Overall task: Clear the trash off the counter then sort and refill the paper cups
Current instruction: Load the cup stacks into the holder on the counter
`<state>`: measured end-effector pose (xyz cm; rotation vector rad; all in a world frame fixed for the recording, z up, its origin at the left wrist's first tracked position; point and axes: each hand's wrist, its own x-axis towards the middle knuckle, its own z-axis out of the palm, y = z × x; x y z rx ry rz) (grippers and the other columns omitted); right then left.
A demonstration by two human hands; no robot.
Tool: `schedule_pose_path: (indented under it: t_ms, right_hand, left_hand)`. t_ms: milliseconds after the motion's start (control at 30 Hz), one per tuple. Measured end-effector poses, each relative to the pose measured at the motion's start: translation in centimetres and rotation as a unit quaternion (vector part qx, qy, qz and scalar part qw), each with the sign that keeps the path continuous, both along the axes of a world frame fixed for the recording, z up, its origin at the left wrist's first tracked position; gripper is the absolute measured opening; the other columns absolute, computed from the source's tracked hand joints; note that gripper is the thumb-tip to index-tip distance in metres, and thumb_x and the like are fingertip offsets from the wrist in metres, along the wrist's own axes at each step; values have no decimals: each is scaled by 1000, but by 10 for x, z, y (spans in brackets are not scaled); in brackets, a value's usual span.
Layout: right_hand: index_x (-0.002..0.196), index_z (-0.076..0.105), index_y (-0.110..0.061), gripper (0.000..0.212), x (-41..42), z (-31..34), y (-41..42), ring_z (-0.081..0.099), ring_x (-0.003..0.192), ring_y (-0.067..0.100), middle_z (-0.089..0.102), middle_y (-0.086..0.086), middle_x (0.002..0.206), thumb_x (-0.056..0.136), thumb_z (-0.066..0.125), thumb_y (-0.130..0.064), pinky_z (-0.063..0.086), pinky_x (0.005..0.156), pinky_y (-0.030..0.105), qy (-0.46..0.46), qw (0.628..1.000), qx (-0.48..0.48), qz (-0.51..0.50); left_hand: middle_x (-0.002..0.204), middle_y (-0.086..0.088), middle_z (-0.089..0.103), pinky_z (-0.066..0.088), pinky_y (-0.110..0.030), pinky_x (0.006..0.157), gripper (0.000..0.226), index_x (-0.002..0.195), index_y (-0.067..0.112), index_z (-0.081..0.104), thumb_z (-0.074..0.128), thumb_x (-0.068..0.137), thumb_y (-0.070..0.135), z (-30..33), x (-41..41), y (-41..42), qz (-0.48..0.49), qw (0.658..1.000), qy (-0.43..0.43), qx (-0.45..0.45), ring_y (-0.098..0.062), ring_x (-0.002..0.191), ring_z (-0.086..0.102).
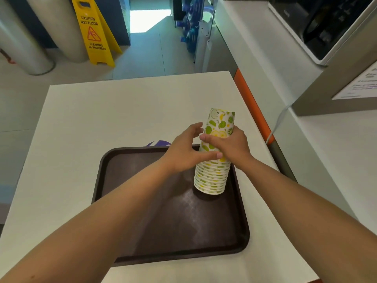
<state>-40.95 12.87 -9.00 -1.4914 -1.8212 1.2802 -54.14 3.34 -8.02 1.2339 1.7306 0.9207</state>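
two bare arms reach forward from the bottom of the view, over a dark brown plastic tray with rounded corners (142, 231). the tray lies flat on a white square counter top (91, 119).

on the far right part of the tray stands a tall stack of white paper cups with green and yellow fruit prints (214, 176). the cups sit upside down, one over the other, with the wide rims at the bottom touching the tray. the stack leans a little.

both hands are on the stack, about half way up. the right hand (232, 146) wraps round the right side of the stack, and its fingers (208, 138) curl across the front. the left hand (183, 154) is at the left side. its thumb (212, 155) lies across the front of the cups, just under the right hand's fingers, and its other fingers bend round toward the back of the stack. so both hands hold the cups.

just past the far edge of the tray, a small bit of a purple shape (155, 143) shows on the counter top.

to the right of the counter runs an orange strip (253, 107), and beyond it a white side counter (265, 58) with a thin white cable (279, 121) hanging over it. a grey stand with a printed paper sign (361, 86) sits there, and a black and white machine (318, 31) is farther back.

on the floor far away stands a yellow wet floor sign (93, 31). beside it, on the left, are two big grey round bins (26, 48). in the back are some blue water bottles (191, 27).
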Motion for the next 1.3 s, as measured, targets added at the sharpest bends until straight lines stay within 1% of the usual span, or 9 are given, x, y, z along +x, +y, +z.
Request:
schedule_pose_path:
  t_ms: [133, 267, 433, 567, 733, 967, 1067, 1167, 1300]
  right_hand:
    - [107, 66, -21, 67, 7, 11, -4, 71, 87, 12, 73, -5, 97, 52, 88, -52, 60, 81, 38, 2, 1000, 0, 19]
    - [105, 69, -23, 65, 20, 30, -2, 72, 87, 10, 74, -6, 95, 50, 89, -50, 60, 81, 38, 23, 999, 9, 34]
    - [97, 66, -29, 47, 40, 50, 5, 72, 84, 9, 74, -9, 93, 59, 89, -44, 61, 77, 33, 47, 999, -25, 11]
    - [92, 65, -27, 34, 70, 62, 6, 73, 74, 9, 74, -10, 81, 67, 86, -38, 56, 57, 21, 81, 993, -76, -37]
    - [91, 66, -17, 43, 130, 86, 15, 74, 76, 14, 76, -1, 87, 63, 87, -43, 59, 68, 29, 112, 972, -128, -162]
    - [113, 61, -13, 85, 256, 142, 37, 72, 88, 21, 73, 4, 100, 44, 90, -53, 58, 81, 35, 171, 925, -122, -317]
    - [115, 60, -13, 76, 320, 180, 52, 74, 80, 17, 74, 3, 99, 53, 91, -45, 58, 64, 28, 204, 905, -85, -363]
    - [115, 60, -14, 74, 384, 214, 69, 74, 80, 19, 74, 5, 101, 54, 91, -44, 59, 65, 31, 198, 893, -36, -401]
    - [105, 64, -14, 56, 455, 249, 87, 73, 76, 18, 74, 5, 97, 65, 84, -47, 57, 62, 29, 160, 895, -15, -416]
  left_hand:
    - [135, 9, 57, 48, -24, 96, 95, 146, 24, 36, 87, 68, 39, 12, 6, 9, -40, 999, -18, -9, -6, 115, 59]
    - [126, 13, 63, 53, -27, 95, 88, 141, 24, 42, 88, 67, 36, 23, 16, 14, -55, 997, -53, 11, -3, 109, 64]
    - [129, 14, 61, 54, -25, 93, 83, 141, 27, 41, 84, 71, 40, 37, 31, 20, -79, 994, -72, 16, -3, 110, 64]
    - [138, 8, 56, 50, -28, 99, 104, 150, 24, 32, 83, 65, 56, 42, 46, 20, -98, 992, -77, -11, -7, 119, 59]
    - [142, 11, 52, 43, -31, 108, 112, 148, 29, 33, 74, 52, 69, 64, 82, 26, -139, 988, -68, -19, -8, 128, 51]
    - [133, 14, 58, 43, -22, 103, 94, 140, 32, 47, 67, 61, 78, 104, 168, 69, -221, 973, -66, 27, 1, 121, 54]
    - [126, 21, 60, 39, -15, 97, 71, 134, 34, 55, 57, 74, 73, 126, 210, 94, -245, 966, -70, 46, 19, 108, 52]
    - [121, 24, 61, 40, -24, 98, 64, 131, 34, 57, 50, 80, 72, 142, 255, 122, -281, 957, -39, 61, 10, 109, 54]
    - [108, 27, 56, 36, -11, 75, 38, 119, 37, 58, 50, 90, 60, 151, 323, 162, -306, 950, -12, 59, 11, 96, 50]
